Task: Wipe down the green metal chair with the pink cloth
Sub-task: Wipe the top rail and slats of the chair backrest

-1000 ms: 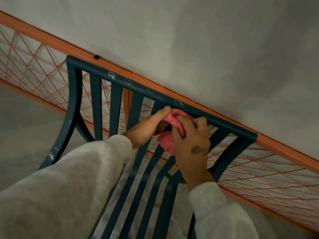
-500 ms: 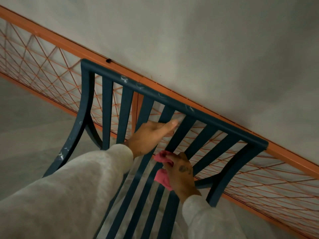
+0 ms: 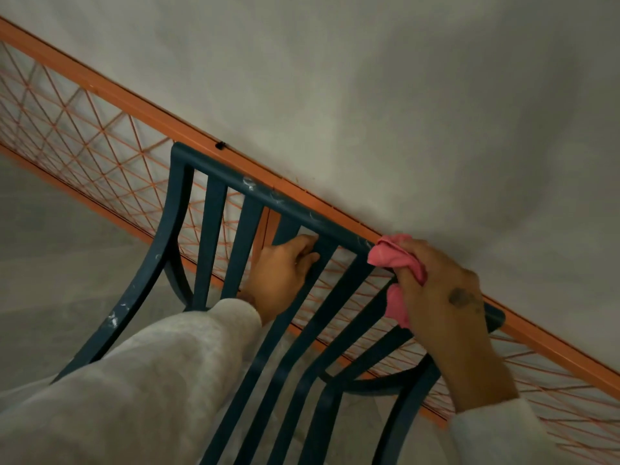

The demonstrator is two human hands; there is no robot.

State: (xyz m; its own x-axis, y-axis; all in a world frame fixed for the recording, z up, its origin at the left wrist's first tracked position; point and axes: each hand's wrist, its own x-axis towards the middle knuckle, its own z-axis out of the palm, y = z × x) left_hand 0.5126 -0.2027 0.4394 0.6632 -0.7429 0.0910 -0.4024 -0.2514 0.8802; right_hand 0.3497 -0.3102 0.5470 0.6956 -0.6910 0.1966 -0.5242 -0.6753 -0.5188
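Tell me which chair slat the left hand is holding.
The third slat in from the post at the picture's left: the left hand covers it just below the top rail, fingers curled round it. No other slat is touched.

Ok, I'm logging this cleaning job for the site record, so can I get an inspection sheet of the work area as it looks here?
Surface: grey floor beneath the chair.
Job's things: green metal chair, slatted back, with whitish marks on its top rail and left side post; pink cloth bunched on the rail's right part.
Clutter: nothing seen.
Hands: left hand grips a back slat; right hand holds the cloth on the rail.
Cables: nothing seen; a small black clip sits on the orange frame.
Surroundings: orange mesh panel behind the chair; grey surface beyond it, wall or floor unclear.
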